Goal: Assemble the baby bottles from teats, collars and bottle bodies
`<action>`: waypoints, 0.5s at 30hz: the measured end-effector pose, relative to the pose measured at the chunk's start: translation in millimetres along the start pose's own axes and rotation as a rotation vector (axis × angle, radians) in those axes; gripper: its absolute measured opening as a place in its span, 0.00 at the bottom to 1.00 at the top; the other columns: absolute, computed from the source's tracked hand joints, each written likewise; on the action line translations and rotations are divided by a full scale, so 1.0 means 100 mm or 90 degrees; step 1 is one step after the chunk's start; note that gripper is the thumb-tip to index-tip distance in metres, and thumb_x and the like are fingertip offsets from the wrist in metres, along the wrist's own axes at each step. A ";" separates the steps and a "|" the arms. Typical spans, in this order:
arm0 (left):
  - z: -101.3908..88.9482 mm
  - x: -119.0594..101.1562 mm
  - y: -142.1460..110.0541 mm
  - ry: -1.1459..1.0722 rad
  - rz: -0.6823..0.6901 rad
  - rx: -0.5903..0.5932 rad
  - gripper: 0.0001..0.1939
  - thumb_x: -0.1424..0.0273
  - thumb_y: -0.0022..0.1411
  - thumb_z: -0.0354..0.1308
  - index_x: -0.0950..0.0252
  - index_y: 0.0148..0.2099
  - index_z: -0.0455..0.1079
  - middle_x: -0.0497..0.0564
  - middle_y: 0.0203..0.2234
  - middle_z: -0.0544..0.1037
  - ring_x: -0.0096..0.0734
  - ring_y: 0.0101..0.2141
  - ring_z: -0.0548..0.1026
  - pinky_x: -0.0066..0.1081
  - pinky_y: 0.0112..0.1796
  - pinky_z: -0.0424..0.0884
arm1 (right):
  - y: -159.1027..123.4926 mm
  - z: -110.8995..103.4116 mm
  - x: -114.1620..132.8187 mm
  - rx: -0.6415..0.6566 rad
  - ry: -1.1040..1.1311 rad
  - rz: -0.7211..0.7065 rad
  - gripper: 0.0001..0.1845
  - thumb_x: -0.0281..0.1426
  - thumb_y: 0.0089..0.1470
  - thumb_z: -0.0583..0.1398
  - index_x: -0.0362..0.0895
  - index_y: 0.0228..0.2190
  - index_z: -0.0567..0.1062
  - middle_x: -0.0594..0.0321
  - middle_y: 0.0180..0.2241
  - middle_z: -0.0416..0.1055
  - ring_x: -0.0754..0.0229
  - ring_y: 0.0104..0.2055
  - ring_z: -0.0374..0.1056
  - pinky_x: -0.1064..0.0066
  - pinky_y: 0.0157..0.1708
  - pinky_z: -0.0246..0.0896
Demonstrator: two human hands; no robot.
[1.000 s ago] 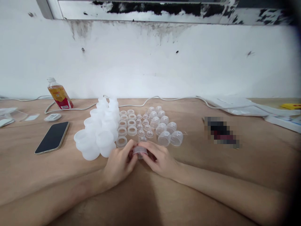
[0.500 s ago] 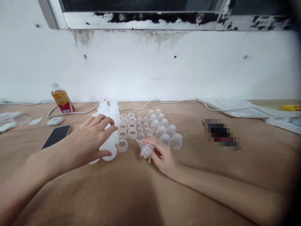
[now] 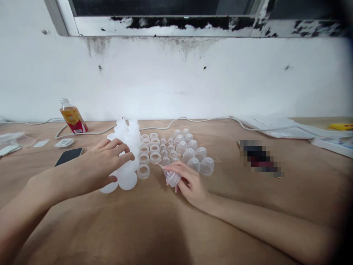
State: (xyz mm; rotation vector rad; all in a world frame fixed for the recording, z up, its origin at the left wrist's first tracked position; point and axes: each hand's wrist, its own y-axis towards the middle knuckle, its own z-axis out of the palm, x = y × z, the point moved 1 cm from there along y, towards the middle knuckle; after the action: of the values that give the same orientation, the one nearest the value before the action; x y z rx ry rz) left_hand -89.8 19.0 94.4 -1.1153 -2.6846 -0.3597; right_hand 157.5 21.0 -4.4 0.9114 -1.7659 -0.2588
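Observation:
My left hand [image 3: 107,163] is over the front of a cluster of milky-white baby bottles [image 3: 128,180], its fingers curved and spread apart. It hides part of the front bottles, and whether it touches one is unclear. In my right hand [image 3: 187,180] is a clear bottle nipple fitted in a threaded collar [image 3: 173,178], tilted with its threaded side toward me. Between the hands lie translucent collar rings [image 3: 143,171] in two columns. Beside them stand small clear nipples [image 3: 165,160], and to their right clear dome caps [image 3: 206,166].
A phone [image 3: 68,156] lies left, partly behind my left forearm. Behind it are a small white device [image 3: 64,142] and a drink bottle [image 3: 73,116]. A white cable [image 3: 162,127] runs along the wall. At right are a pixelated object [image 3: 259,158] and plastic bags [image 3: 278,125].
My left hand has let go of the nipple and collar and moved left over the white bottles. My right hand keeps the piece and has turned it. The view has tilted up slightly.

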 end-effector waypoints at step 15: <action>0.26 -0.67 0.33 -0.445 -0.175 -0.151 0.21 0.68 0.52 0.53 0.62 0.48 0.54 0.53 0.42 0.64 0.35 0.41 0.67 0.34 0.41 0.64 | 0.02 -0.03 0.05 -0.123 0.046 0.086 0.23 0.30 0.54 0.49 0.52 0.52 0.52 0.56 0.49 0.54 0.64 0.31 0.62 0.65 0.33 0.62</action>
State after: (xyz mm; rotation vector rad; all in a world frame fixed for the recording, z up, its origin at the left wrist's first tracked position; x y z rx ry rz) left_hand -22.3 5.1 55.8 -1.0800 -3.5108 -0.3967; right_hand 158.6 19.9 1.1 0.6529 -1.6949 -0.2993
